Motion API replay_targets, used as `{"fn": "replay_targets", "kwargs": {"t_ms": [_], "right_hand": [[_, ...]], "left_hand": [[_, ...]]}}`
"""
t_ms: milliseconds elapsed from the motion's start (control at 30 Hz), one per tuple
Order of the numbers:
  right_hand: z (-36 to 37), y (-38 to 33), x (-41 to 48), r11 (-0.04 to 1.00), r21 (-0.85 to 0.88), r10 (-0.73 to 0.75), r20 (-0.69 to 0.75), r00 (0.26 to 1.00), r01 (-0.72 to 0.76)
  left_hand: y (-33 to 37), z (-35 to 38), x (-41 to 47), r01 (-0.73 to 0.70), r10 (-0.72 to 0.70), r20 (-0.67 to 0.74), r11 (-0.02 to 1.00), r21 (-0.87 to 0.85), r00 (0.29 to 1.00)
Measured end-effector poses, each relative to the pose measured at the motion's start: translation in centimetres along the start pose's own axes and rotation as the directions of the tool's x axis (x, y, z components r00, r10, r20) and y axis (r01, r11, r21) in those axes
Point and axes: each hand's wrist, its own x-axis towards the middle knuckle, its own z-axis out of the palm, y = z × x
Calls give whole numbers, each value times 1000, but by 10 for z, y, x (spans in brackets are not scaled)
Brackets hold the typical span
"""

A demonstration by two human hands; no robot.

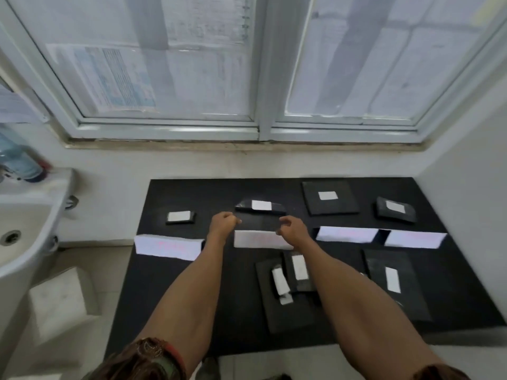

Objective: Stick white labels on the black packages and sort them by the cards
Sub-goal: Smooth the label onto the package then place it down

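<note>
Black mat (192,193), left hand (223,223), right hand (292,229) curled

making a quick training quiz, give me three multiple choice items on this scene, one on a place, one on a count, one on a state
1. Where is the sink?
A) left of the black mat
B) right of it
C) on top of it

2. How many white cards lie in the row across the mat?
A) two
B) four
C) six

3. The package behind the leftmost card is
A) bare, with no label
B) labelled
C) torn open

Answers:
1 A: the sink sits past the mat's left edge.
2 B: four cards can be counted side by side.
3 B: a white label covers most of its top.
</note>
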Motion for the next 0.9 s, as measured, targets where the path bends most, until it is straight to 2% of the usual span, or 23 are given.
{"fn": "replay_targets", "kwargs": {"t_ms": [133,333,433,700,900], "right_hand": [[-31,63,-27,999,-21,42,-11,999,-42],[-37,141,-56,997,-20,76,81,994,-74],[-31,163,-62,997,10,73,152,986,-76],[-15,190,-46,995,60,62,196,979,-75],[-27,191,-39,996,39,69,244,967,-81]], "left_hand": [[-41,52,-37,67,-69,21,995,67,997],[-117,111,-74,176,-173,-34,969,176,984],[-133,134,-81,157,-145,-60,943,293,988],[-148,178,-85,145,-35,-210,831,537,977],[-146,187,-79,214,-119,-244,886,412,962]]}}
